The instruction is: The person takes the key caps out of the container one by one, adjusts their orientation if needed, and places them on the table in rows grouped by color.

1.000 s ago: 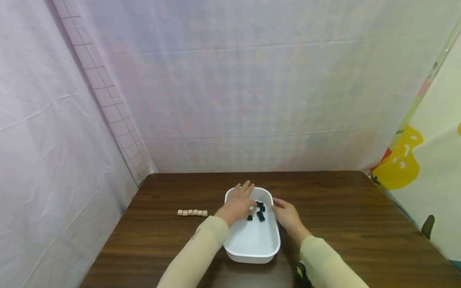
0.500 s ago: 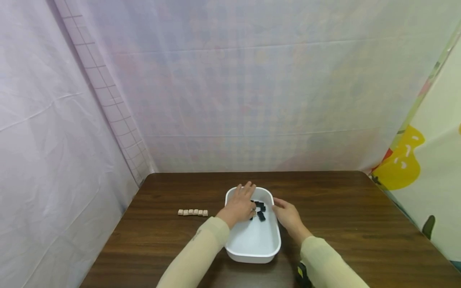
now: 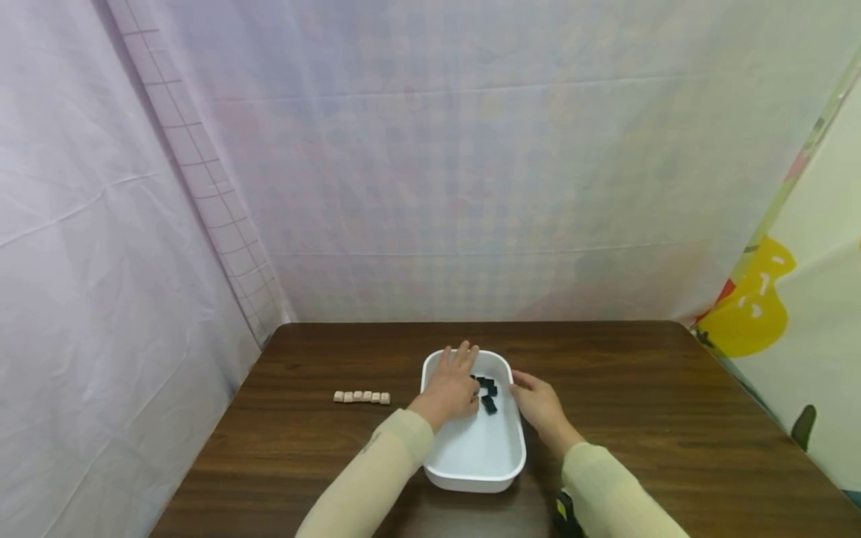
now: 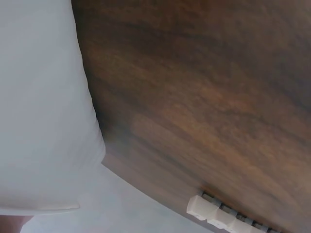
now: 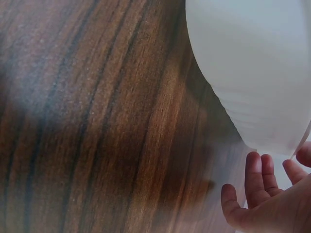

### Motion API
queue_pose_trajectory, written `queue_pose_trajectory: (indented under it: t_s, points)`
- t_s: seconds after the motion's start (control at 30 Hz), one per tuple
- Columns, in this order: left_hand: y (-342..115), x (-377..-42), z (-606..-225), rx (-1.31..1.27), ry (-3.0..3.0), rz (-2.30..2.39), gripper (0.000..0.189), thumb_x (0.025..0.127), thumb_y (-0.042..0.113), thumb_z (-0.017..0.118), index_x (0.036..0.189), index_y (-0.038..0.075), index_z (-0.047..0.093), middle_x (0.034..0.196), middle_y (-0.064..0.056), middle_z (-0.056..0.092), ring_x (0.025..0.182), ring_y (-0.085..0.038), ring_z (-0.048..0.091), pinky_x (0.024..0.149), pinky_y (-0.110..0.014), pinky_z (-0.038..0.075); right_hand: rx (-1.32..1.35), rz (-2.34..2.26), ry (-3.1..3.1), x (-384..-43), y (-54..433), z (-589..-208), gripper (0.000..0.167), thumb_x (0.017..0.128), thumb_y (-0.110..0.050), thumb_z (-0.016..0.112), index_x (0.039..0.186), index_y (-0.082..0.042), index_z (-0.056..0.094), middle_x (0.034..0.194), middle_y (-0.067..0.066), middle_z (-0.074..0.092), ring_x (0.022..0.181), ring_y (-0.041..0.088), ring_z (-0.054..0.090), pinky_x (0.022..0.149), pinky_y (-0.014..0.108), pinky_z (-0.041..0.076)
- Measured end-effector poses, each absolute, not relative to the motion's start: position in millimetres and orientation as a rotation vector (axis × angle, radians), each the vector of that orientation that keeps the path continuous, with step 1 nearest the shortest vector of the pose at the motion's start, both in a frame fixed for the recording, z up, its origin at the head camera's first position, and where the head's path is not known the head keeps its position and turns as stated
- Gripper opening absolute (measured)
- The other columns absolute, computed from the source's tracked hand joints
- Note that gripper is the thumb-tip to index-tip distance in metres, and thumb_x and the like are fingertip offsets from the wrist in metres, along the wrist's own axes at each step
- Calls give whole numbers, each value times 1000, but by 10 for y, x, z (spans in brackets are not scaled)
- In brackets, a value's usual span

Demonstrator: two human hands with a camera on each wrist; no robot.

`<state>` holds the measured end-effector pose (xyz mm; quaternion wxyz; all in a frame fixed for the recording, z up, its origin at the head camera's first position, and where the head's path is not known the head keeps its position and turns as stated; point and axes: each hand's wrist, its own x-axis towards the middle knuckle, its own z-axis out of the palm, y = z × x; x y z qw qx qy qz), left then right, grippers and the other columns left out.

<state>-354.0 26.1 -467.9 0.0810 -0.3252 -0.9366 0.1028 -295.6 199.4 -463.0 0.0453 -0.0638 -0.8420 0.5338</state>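
Observation:
A white rectangular tray [image 3: 474, 452] stands on the table in the head view. My left hand [image 3: 449, 390] reaches over its left rim, with some fingers stretched toward the far end. Thumb and index point down into the tray among small black blocks [image 3: 489, 405]; I cannot tell whether they pinch one. My right hand [image 3: 540, 407] rests against the tray's right wall, fingertips close to the rim. The right wrist view has those fingers [image 5: 254, 179] at the tray's corner. Left of the tray lies a row of small cream keycap-like blocks [image 3: 362, 397], dark underneath in the left wrist view.
The dark wood-grain table [image 3: 625, 403] extends on both sides of the tray. Beside the right sleeve sits a black object [image 3: 563, 509] with a yellow patch. A pale curtain [image 3: 471, 187] hangs behind the table's far edge.
My left hand's thumb and index have moved down over a cream block and a black block, which showed beside the fingertips earlier. The right hand stays at the tray.

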Motion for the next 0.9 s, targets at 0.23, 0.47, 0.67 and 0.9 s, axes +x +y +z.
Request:
queue_pose_trajectory:
  t_s: [0.23,0.47,0.67,0.9]
  points:
    - [235,-3531,-4594,-955,-2741,92,13,87,35,67,85,25,74,149,-13,43,140,-32,34,109,-45,34,-199,1630,-2562,-2955,1994,-4626,42,95,-9,54,133,9,56,126,31,59,110,40,60,93,49,49]
    - [125,-3573,-4505,-974,-2715,-366,6,84,19,73,87,14,71,84,2,65,78,-13,59,71,-25,48,-214,1633,-2580,-2965,2000,-4622,44,96,-10,53,135,9,53,132,31,56,118,44,55,99,51,45]
    - [-1,-3566,-4473,-873,-2769,-805,12,87,11,72,98,9,67,82,2,65,73,-10,58,64,-23,48,-243,1647,-2590,-2982,2003,-4629,45,97,-12,52,137,7,52,135,30,53,124,44,51,104,52,40]
    - [-169,-3588,-4427,-686,-2692,-1072,18,87,10,70,105,9,71,77,1,64,67,-11,58,59,-25,47,-269,1662,-2603,-2979,2003,-4623,45,97,-12,51,138,8,51,137,31,51,126,45,49,104,53,40]
